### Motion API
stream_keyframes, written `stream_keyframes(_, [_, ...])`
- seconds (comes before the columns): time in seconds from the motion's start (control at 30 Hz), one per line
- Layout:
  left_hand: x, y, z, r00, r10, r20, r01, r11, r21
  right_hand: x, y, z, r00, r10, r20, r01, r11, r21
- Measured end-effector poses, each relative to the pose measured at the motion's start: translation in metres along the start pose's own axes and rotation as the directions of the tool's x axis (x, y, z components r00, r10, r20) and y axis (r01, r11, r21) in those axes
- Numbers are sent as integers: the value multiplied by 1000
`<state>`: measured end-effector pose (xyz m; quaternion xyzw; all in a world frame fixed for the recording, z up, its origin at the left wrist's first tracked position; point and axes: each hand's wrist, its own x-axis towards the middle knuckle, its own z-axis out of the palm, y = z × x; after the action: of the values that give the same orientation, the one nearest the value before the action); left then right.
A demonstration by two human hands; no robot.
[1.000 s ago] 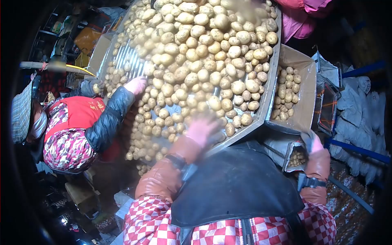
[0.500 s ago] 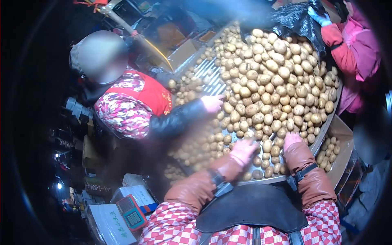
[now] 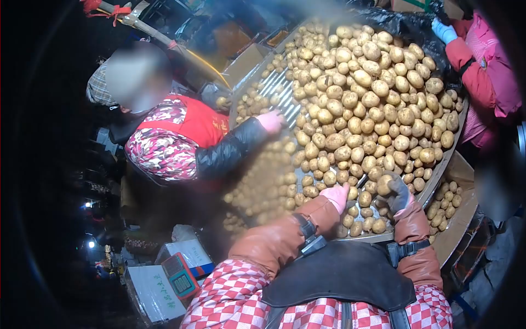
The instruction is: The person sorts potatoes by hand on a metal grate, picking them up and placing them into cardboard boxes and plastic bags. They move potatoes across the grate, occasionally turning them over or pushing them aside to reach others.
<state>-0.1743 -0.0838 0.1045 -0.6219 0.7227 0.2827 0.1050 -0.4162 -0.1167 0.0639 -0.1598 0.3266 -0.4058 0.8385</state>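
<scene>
My right hand (image 3: 401, 198), in a glove with a grey palm, is turned up and closed around a potato (image 3: 384, 185) near the front edge of the sorting table (image 3: 378, 238). To its left, my left hand (image 3: 335, 196) in a pink glove is low over the potatoes, back upward. A small potato (image 3: 353, 193) lies right at its fingertips; the rest of its fingers are hidden beneath the hand. Beyond both hands rises a large heap of potatoes (image 3: 361, 109). Several loose potatoes (image 3: 356, 228) lie between my forearms and the table edge.
A co-worker in a red apron (image 3: 203, 129) reaches over the bare slats (image 3: 276, 90) from the left. Another person's blue-gloved hand (image 3: 445, 32) is at black plastic, far right. A cardboard box (image 3: 457, 219) holding potatoes stands right; a scale (image 3: 179, 276) sits lower left.
My right hand has turned over and come back toward me, now with a potato in it. My left hand has shifted slightly right. The co-worker's hand has moved left and away.
</scene>
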Motion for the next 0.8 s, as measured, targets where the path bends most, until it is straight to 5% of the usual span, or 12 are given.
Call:
stream_keyframes(0.1, [9,-2,8,999,-43,-6,42,998,-47,-16,-6,45,998,27,59,-45,946,321])
stream_keyframes(0.13, [14,-2,13,999,-28,-37,26,999,-40,-14,-1,47,999,-32,-13,34,989,145])
stream_keyframes(0.2, [19,-7,22,999,-30,-30,28,996,-82,-5,7,42,999,-18,-41,21,996,88])
stream_keyframes(0.27, [1,5,-14,997,-61,48,69,981,-181,12,20,24,994,103,-43,-93,977,190])
stream_keyframes(0.37, [-13,-3,-5,973,-171,-157,142,973,-180,13,12,28,987,159,-6,-158,982,102])
stream_keyframes(0.5, [-57,-25,5,981,118,-151,-135,985,-106,5,-6,62,964,170,-205,-184,982,-48])
stream_keyframes(0.53, [-56,-45,35,930,285,-234,-319,939,-125,2,-7,78,961,160,-226,-172,985,-32])
stream_keyframes(0.63, [-57,-81,56,955,275,-114,-292,939,-182,16,11,58,980,180,-84,-169,978,126])
stream_keyframes(0.7, [-50,-87,46,995,-20,-102,-9,961,-275,28,26,40,994,68,86,-81,984,156])
stream_keyframes(0.73, [-47,-72,30,993,-117,-28,84,845,-528,19,26,40,977,-118,179,196,833,-517])
stream_keyframes(0.77, [-44,-57,15,976,-213,47,175,633,-754,11,26,39,917,-299,263,335,222,-916])
stream_keyframes(0.8, [-41,-41,-1,945,-305,121,238,382,-893,1,29,43,927,-340,159,269,308,-913])
